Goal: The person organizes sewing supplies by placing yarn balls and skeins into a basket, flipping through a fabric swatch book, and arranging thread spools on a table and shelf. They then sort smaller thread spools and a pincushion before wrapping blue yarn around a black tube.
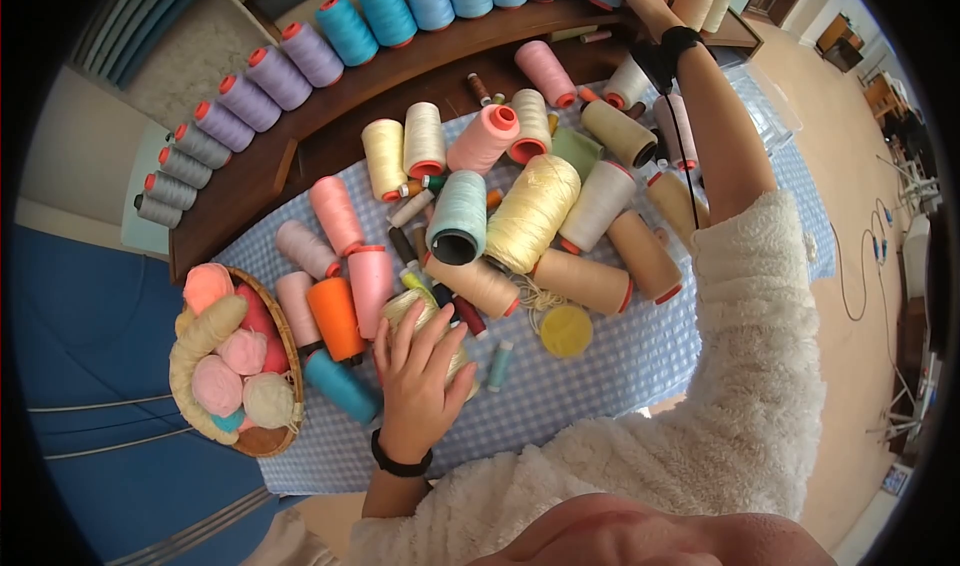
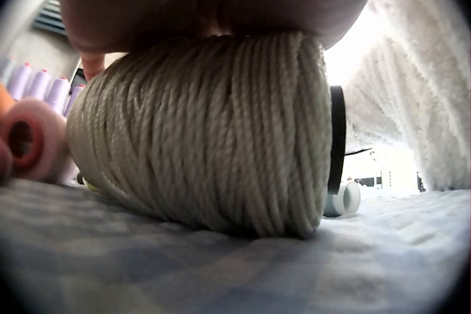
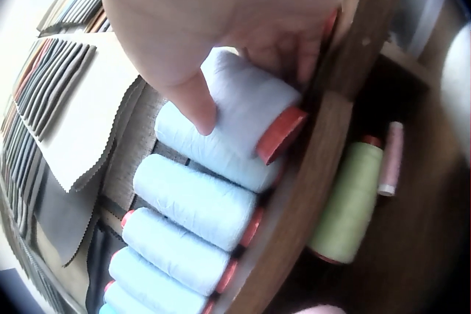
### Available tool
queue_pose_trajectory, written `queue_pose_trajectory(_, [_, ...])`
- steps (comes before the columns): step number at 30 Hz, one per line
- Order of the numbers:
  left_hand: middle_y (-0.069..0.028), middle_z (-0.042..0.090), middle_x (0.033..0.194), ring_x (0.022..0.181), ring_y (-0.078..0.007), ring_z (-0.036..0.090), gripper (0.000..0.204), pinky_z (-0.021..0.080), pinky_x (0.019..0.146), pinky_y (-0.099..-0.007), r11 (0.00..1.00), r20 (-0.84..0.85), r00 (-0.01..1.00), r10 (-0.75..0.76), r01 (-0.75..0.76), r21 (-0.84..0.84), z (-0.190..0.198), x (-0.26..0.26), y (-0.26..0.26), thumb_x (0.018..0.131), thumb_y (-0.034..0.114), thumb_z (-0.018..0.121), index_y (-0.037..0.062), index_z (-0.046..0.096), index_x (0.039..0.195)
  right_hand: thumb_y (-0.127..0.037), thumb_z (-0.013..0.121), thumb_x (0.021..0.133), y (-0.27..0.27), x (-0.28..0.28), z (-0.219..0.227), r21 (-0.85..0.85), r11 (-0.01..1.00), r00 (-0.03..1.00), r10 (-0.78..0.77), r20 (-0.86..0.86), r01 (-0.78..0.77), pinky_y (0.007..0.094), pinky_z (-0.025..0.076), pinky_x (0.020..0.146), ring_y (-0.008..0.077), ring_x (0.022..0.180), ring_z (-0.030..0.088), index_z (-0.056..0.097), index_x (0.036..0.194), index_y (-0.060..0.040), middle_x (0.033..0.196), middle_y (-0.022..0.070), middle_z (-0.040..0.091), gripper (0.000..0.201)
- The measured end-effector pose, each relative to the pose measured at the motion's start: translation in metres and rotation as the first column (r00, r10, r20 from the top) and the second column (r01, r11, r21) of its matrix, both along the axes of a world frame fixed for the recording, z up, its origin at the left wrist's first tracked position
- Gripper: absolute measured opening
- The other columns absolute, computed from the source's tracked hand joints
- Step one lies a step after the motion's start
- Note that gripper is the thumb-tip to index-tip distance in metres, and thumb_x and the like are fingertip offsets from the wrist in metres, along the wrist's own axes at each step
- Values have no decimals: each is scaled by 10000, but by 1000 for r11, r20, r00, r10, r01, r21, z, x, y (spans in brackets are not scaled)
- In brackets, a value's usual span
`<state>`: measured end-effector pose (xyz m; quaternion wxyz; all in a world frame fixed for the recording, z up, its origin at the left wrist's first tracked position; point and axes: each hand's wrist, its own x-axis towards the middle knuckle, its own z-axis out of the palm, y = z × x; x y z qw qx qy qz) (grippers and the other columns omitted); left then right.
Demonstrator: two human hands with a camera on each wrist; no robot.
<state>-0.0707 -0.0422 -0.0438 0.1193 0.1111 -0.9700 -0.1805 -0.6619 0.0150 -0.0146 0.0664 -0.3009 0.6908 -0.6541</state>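
Observation:
My right hand reaches to the far end of the wooden shelf. In the right wrist view its thumb and fingers grip a pale grey-blue cone of thread with a red base, tilted over the neighbouring light blue cone in the row. My left hand rests with spread fingers on top of a cream cord spool, which lies on its side on the checked cloth. A black end disc shows on this spool. Beside the left hand lie a teal cone and a small teal spool.
A curved wooden shelf carries cones in grey, lilac and blue. Many cones, including a large yellow cone and an orange cone, crowd the table. A wicker basket with yarn balls stands at the left edge.

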Motion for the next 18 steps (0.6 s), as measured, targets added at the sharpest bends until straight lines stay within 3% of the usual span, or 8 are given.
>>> queue_pose_trajectory(5, [-96,578,1388,1408,-352,397,397,182,1192,-561,1000,-9,1000,-4,4,-2,0,0,0,824,178,699,61,668,1202,-128,714,867,5,-4,1,-1,997,995,-82,-54,82,371,547,826,236,951,655,636,1188,-22,1044,100,682,346])
queue_pose_trajectory(7, [-96,577,1389,1406,-351,398,395,182,1192,-561,1000,-8,1000,-4,4,-5,0,1,-1,827,181,698,61,668,1202,-142,736,857,5,-12,-3,117,966,944,-195,-266,233,394,550,818,265,927,664,648,1165,-9,1031,123,686,347])
queue_pose_trajectory(9, [-95,577,1389,1405,-351,400,393,181,1192,-561,1000,-6,1000,-5,5,-7,-1,1,-1,830,185,695,62,668,1202,-159,757,847,2,-32,-15,199,883,818,-282,-501,426,416,549,816,301,908,668,655,1145,7,1015,151,686,356])
queue_pose_trajectory(11, [-94,577,1390,1404,-350,402,388,179,1191,-559,1000,-6,1000,-5,5,0,-1,1,-1,835,188,691,62,669,1202,-181,776,838,-8,-70,-36,215,738,609,-315,-728,639,436,545,821,342,894,668,657,1130,25,996,183,683,376])
queue_pose_trajectory(14, [-93,576,1393,1404,-349,404,383,177,1190,-555,1000,-14,1000,-8,8,0,-2,1,-2,841,191,687,63,670,1201,-240,744,875,-11,-61,-27,339,832,857,-273,-437,438,432,504,915,398,995,629,638,1178,27,1064,234,650,417])
queue_pose_trajectory(17, [-90,576,1394,1404,-347,403,379,178,1188,-553,1000,-25,1000,-9,9,-4,-5,2,-2,846,198,684,64,672,1200,-431,703,859,-3,-145,-59,389,770,730,-142,-668,505,433,536,922,381,1035,685,696,1124,-19,1062,211,725,489])
queue_pose_trajectory(18, [-89,576,1394,1405,-347,403,378,179,1187,-552,1000,-28,1000,-7,7,-6,-6,2,-2,848,201,684,64,673,1200,-388,672,890,2,-163,-67,382,762,688,-113,-717,523,427,538,919,370,1032,688,711,1114,-43,1036,195,732,413])
